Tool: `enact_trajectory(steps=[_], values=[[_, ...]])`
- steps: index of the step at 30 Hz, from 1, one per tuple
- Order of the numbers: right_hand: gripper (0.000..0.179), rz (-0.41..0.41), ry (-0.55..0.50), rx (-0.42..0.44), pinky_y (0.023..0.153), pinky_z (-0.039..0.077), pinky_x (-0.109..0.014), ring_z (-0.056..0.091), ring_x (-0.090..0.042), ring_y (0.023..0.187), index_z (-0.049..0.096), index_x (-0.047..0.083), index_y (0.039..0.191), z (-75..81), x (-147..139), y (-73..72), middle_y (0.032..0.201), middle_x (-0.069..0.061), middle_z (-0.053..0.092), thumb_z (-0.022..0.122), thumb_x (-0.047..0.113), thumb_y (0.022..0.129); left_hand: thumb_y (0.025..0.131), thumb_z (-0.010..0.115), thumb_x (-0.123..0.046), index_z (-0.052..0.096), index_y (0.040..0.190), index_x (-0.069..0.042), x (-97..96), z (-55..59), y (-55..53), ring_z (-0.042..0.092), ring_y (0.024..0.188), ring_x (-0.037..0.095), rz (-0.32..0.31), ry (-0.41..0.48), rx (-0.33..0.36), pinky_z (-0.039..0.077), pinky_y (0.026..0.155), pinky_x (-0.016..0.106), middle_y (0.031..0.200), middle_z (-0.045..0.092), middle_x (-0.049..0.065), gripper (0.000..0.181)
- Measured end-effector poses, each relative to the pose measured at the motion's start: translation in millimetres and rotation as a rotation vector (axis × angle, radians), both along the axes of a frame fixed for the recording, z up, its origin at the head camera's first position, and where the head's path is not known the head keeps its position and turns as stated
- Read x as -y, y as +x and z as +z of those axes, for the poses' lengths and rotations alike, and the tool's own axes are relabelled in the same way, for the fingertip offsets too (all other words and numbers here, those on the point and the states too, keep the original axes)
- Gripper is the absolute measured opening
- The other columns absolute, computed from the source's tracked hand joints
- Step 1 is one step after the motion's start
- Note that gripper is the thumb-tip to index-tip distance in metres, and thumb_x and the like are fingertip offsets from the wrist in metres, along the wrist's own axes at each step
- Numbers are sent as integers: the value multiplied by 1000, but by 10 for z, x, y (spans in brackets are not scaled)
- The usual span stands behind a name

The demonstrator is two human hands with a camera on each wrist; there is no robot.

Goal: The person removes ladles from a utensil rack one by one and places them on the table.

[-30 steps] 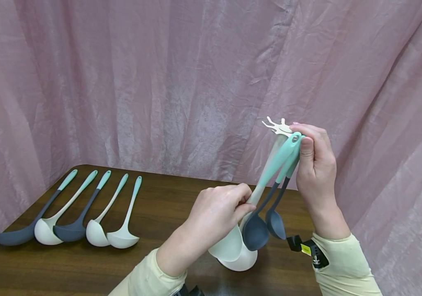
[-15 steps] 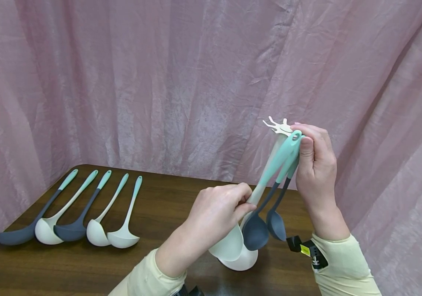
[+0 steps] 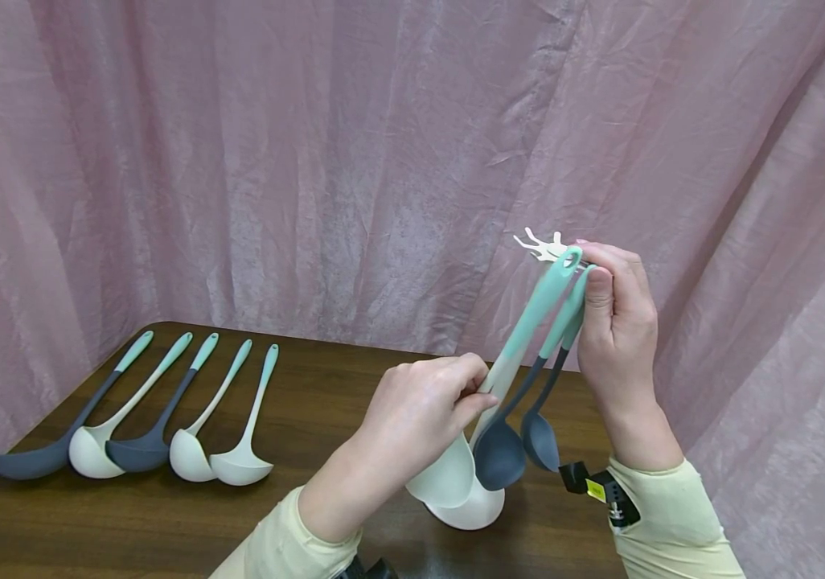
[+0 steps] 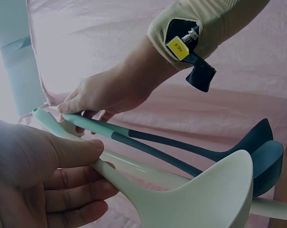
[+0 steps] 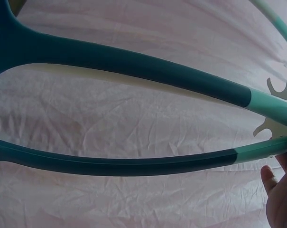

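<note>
My left hand [image 3: 423,410] pinches a white ladle [image 3: 449,474] low on its shaft, just above the bowl, thumb against fingers. Its mint handle slants up, the holed end beside the hooks of a white utensil stand [image 3: 470,515]. At the stand's top, my right hand [image 3: 618,322] grips the hooked rack [image 3: 543,247], partly covering it. Two dark blue ladles, a nearer one [image 3: 499,457] and one farther right [image 3: 540,442], hang there by mint handles. In the left wrist view, the white ladle's bowl [image 4: 205,194] fills the front, dark ladles behind it.
On the left of the brown wooden table [image 3: 340,378] lies a row of several ladles, among them a dark one [image 3: 29,465] and a white one [image 3: 241,465], handles pointing away. A pink curtain [image 3: 355,161] hangs behind the table and along its sides.
The white ladle's handle end has risen slightly and shifted left, off the rack's hook. My left hand has moved a little left with it. My right hand and the dark ladles have barely moved.
</note>
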State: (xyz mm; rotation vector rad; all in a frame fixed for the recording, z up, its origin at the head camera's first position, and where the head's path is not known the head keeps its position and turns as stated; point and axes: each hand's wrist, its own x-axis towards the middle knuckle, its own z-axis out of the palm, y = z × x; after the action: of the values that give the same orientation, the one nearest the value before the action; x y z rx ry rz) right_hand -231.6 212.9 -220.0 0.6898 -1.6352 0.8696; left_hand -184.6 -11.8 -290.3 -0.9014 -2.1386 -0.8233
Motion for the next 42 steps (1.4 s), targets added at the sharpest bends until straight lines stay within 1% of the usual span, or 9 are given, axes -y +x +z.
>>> enact_trajectory(steps=[7,14,23,30,35,42], values=[[38,-7,1,6,109,46,-29,64,-19,126,74,-6,130,-15,-22,-22,128,-22,71,56,25,117,89,95,-25,71,91,-21,18,21,-1,53,60,4,4,13,9,42,54,27,72,62,-14,24],[38,-7,-5,-2,111,46,-31,65,-22,127,74,-6,128,-1,-1,-2,127,-23,71,55,25,118,89,95,-24,69,88,-22,32,37,-8,52,60,3,19,16,16,43,55,27,72,60,-16,26],[36,-3,-9,-9,111,46,-31,64,-23,128,75,-6,126,7,24,-2,126,-23,71,55,23,118,89,94,-26,69,89,-23,72,54,-28,53,60,1,36,16,59,44,57,28,74,63,-17,26],[34,8,-3,-1,111,46,-32,64,-25,128,75,-6,126,-18,25,-20,127,-22,71,56,21,117,89,95,-24,70,90,-22,127,38,-44,53,61,0,43,23,80,44,57,27,76,64,-17,25],[36,9,-8,-6,111,47,-31,64,-27,129,74,-6,127,6,41,0,128,-23,71,55,22,118,89,95,-24,70,91,-21,197,41,-66,56,62,1,69,22,67,45,57,27,76,66,-17,25],[36,18,-21,-6,112,46,-32,64,-27,129,74,-8,126,26,71,22,127,-24,70,55,22,117,90,94,-26,72,93,-21,318,46,-101,58,63,4,137,1,79,47,58,31,76,65,-16,23]])
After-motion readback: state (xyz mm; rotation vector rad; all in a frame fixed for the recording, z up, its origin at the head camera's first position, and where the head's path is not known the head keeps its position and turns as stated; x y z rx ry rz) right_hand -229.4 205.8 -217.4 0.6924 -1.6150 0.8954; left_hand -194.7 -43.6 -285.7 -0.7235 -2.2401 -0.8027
